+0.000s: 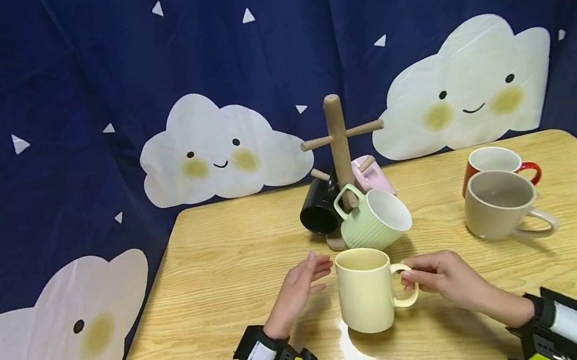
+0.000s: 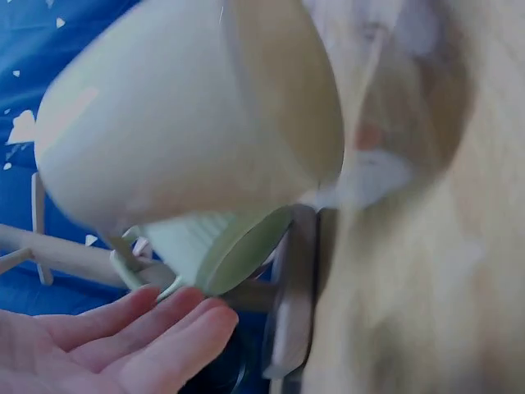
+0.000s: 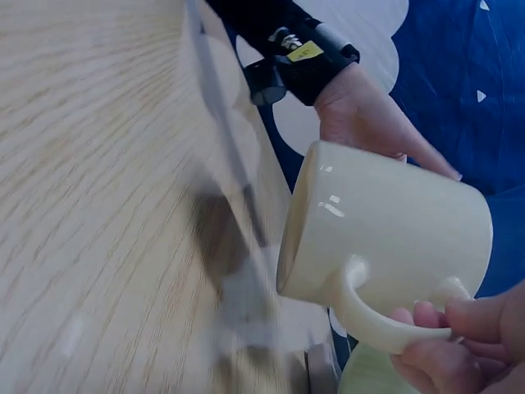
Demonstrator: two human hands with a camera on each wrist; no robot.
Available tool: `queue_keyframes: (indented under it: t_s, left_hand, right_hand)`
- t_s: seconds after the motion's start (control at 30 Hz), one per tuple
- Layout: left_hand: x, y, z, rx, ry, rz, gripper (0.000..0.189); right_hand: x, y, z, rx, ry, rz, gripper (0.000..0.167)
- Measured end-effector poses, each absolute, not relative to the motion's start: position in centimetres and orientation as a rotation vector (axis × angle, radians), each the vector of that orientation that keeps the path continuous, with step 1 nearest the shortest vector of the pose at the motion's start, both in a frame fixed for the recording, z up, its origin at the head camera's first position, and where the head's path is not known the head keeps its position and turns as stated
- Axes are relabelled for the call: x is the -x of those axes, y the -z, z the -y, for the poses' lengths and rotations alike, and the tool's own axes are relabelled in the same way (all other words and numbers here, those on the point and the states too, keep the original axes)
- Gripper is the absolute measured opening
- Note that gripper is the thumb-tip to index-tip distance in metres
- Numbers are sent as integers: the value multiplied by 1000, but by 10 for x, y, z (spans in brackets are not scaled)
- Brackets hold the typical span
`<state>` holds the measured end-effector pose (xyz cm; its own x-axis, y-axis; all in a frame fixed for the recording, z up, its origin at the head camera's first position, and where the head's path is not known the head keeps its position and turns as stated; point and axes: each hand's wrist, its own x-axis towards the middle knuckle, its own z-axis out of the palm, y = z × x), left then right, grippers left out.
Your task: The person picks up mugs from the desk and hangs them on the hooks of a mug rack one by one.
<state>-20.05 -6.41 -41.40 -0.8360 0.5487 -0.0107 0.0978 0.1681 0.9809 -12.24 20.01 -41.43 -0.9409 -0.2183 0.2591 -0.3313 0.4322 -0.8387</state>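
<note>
Yellow mug: yellow mug upright, mouth up, lifted just clear of the table, in front of the rack. Base and shadow show apart in the right wrist view.
Right hand: right hand pinches the yellow mug's handle, thumb against fingers.
Left hand: left hand fairly wide, fingers extended, just beside the mug's other side. Contact with it: can't tell.
Rack: wooden rack, upper pegs out to both sides, mugs lower down.
On rack: green mug hangs tilted at front, handle over a peg; black mug left of it; pink mug behind, to the right.
Table, right side: grey-beige mug upright, partly hiding red mug; both handles point right.
Backdrop: dark blue curtain, smiling clouds, white triangles.
</note>
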Motion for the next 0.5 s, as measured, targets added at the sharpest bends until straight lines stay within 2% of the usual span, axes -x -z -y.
queue_keyframes:
  t_s: [0.13, 0.3, 0.5]
  left_hand:
    - [195, 419, 59, -689, -1740, -2019, 72]
    - [189, 421, 52, -720, -1767, -2008, 87]
    - [183, 415, 43, -636, -1892, -2033, 83]
  right_hand:
    - [127, 414, -196, -489, -1565, 2578, 12]
    - [129, 408, -188, -494, -1499, 2557, 10]
    - [131, 396, -174, -489, -1500, 2531, 10]
